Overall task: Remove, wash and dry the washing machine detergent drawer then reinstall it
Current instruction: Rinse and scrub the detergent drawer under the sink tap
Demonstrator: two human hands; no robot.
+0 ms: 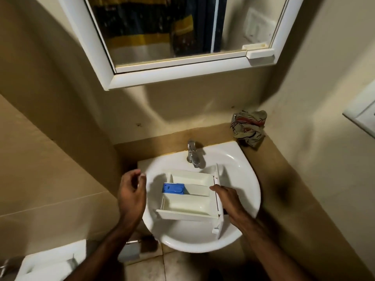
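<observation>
The white detergent drawer [188, 199], with a blue insert [173, 188] in its middle compartment, lies across the white corner sink [243, 179]. My right hand [228, 199] holds the drawer at its right end, by the front panel, thumb on the inner wall. To the left of the drawer my left hand [132, 191] hovers over the sink's left rim, fingers loosely curled, holding nothing. A chrome tap [193, 153] stands behind the drawer; no water is visibly running.
A crumpled patterned cloth [248, 126] sits on the ledge behind the sink at the right. A white-framed mirror cabinet [182, 72] hangs above. A white toilet cistern [50, 262] is at the lower left, and tan walls close in on both sides.
</observation>
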